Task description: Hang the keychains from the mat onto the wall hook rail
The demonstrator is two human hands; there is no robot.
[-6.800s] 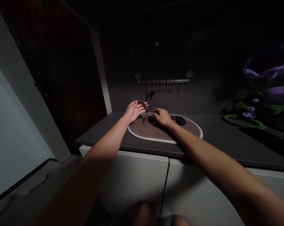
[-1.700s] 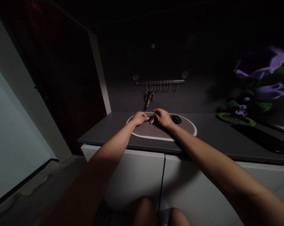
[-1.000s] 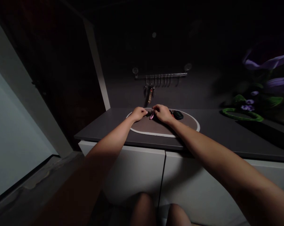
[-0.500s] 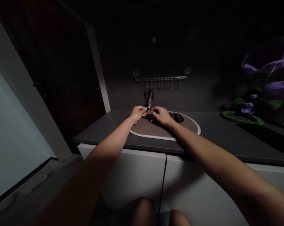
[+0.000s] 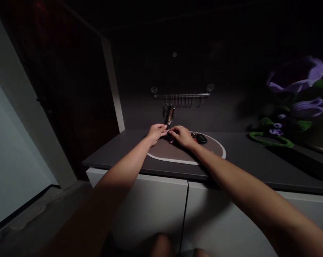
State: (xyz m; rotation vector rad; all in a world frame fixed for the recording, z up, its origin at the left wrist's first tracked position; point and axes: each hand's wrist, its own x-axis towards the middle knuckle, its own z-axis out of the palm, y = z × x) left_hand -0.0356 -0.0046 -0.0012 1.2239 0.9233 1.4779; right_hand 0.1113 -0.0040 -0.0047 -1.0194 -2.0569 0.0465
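My left hand (image 5: pixel 156 133) and my right hand (image 5: pixel 183 136) come together above an oval brown mat (image 5: pixel 174 152) with a white rim. The fingertips of both hands pinch something small and dark, with a pinkish bit showing below my right fingers. Its details are lost in the dim light. Just above and behind my fingertips, a key ring with a gold-brown lettered strap (image 5: pixel 170 115) hangs from a hook. Beside my right hand, a dark oval key fob (image 5: pixel 201 139) lies on the mat with a small red item (image 5: pixel 195 138).
A clear rail (image 5: pixel 181 95) with several hooks is fixed to the dark wall by suction cups. Purple artificial flowers (image 5: pixel 297 76) and a green ring (image 5: pixel 271 140) stand at right on the grey counter (image 5: pixel 243 160). White cabinet doors (image 5: pixel 153 207) are below.
The camera view has tilted slightly, so the scene sits a little lower. Both hands stay close together at the small thing, with only slight finger movement.
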